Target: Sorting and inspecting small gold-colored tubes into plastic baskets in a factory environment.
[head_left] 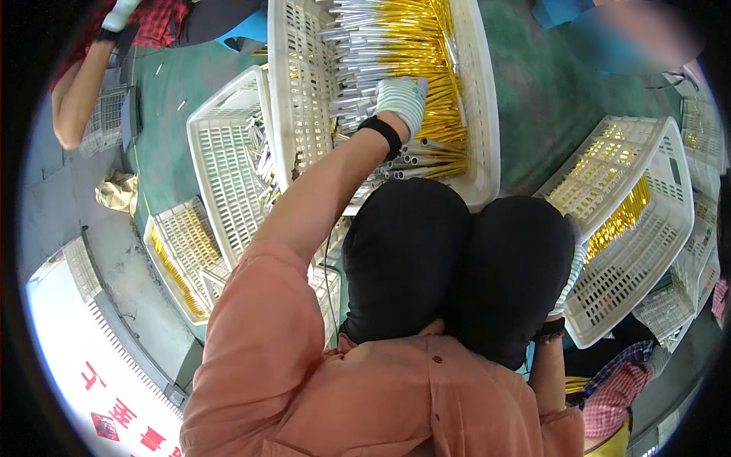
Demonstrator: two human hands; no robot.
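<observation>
A long white plastic basket (481,122) stands before my knees, filled with thin metal tubes (438,46), silver at their left ends and gold at their right. My left hand (402,103), in a white and green striped glove, reaches down onto the tubes. Its fingers curl over them, and the fingertips are partly hidden. Near my body, more tube ends (415,161) show open round mouths. Beside my right knee is my right hand (572,278), in the same kind of glove. The leg covers much of it, so its fingers cannot be made out.
White baskets stand at left (228,137) and right (609,282), with silver pieces or gold tubes inside. A smaller basket (186,251) sits farther left. A co-worker's arm (76,99) enters at upper left, and a checked sleeve (615,392) shows at lower right. The floor (533,99) is green.
</observation>
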